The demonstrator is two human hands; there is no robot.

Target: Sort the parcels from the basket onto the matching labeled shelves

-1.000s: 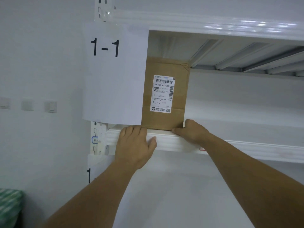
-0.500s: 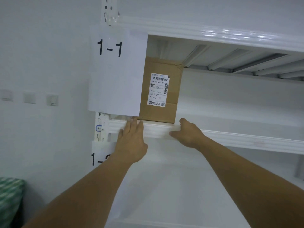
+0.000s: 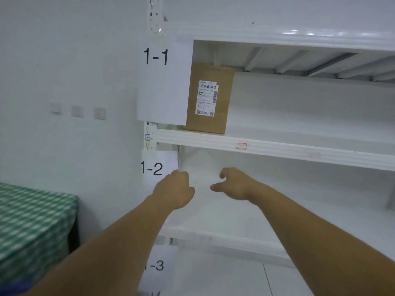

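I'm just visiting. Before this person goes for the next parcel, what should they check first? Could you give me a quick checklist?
1. Cardboard box rests on the shelf beside the 1-1 sign: ok.
2. Box stands upright, behind the shelf's front edge: ok.
3. Shipping label on the box matches 1-1: cannot tell, the print is too blurred.
4. Left hand and right hand are below the shelf, off the box, with no parcel in them: ok.
5. Basket with the remaining parcels is within reach: cannot tell, it is not in view.
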